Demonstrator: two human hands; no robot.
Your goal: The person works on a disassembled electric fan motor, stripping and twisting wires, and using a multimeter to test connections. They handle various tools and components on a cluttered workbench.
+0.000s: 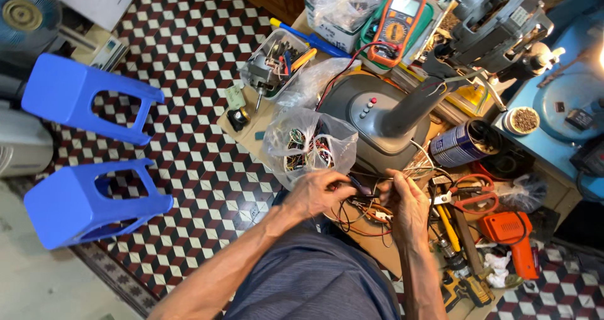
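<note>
Wires [368, 208] lie bunched on the cluttered workbench [402, 257] between our 2 hands, just below the grey fan base [371, 115]. We close our left hand [318, 191] on a small dark tool [360, 185] there, and our right hand [406, 205] pinches thin wire ends. A clear bag of wires [308, 145] sits just beside the left hand.

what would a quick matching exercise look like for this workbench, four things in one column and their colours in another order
Things:
1. stools
2. power drill
3. fan base
4. multimeter

Colours:
A. grey
B. orange body with green edge
C. blue
D. orange

Pairs: 1-C, 2-D, 3-A, 4-B
</note>
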